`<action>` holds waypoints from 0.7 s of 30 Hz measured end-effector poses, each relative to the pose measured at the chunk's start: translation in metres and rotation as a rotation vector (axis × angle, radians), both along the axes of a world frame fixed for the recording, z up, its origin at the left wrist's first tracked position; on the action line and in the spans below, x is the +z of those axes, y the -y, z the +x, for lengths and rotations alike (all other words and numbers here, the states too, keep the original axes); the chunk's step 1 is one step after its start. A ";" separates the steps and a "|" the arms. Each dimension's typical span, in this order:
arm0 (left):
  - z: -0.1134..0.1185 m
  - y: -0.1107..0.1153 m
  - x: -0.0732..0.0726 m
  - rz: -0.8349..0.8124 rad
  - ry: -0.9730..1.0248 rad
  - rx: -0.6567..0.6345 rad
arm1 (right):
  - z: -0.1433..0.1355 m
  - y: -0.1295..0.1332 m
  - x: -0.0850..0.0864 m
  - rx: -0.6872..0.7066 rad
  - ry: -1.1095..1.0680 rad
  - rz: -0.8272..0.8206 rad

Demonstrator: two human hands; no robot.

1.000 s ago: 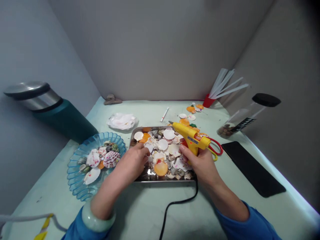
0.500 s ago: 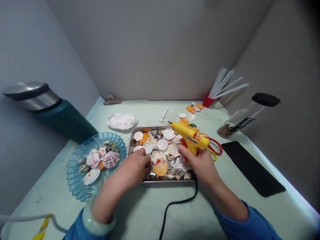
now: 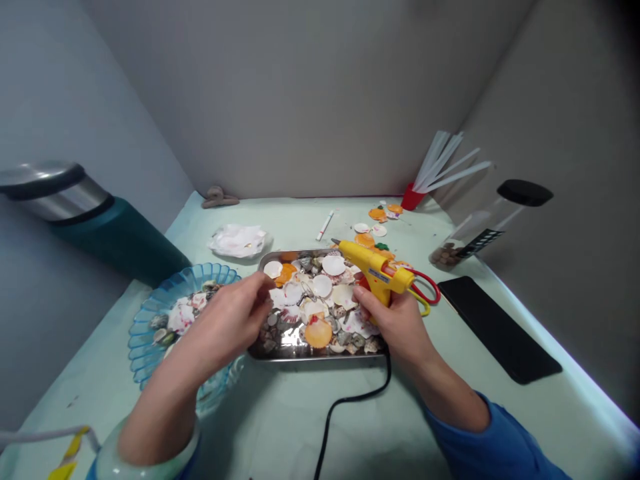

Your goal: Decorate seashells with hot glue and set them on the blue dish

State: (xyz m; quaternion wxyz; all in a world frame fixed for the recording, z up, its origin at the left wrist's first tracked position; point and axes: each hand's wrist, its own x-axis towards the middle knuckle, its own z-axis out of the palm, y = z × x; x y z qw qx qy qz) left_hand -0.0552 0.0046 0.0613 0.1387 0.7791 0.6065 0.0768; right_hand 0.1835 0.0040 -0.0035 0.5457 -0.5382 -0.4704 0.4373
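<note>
Shells point(image 3: 319, 333) lie in tray point(image 3: 291, 337) and plate point(image 3: 140, 345); right hand point(image 3: 404, 328) grips glue gun point(image 3: 371, 265), left hand point(image 3: 234, 315) curled, contents unclear.

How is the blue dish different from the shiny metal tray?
Shape: the blue dish is round with a wavy, scalloped edge, while the metal tray is a rectangle with rounded corners and smooth sides.
Look: the blue dish is see-through, but the metal tray is silvery and reflects light.
Filling: more shells show in the metal tray than in the blue dish, though an arm hides part of the dish.
Both hold shells.
</note>
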 end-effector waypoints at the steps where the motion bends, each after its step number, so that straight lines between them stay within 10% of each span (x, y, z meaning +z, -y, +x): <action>1: -0.003 -0.001 0.002 0.033 0.001 0.006 | 0.000 0.000 0.000 0.005 -0.007 -0.018; 21: 0.023 0.006 -0.026 -0.083 -0.403 -0.143 | 0.001 0.000 0.001 0.014 0.007 -0.039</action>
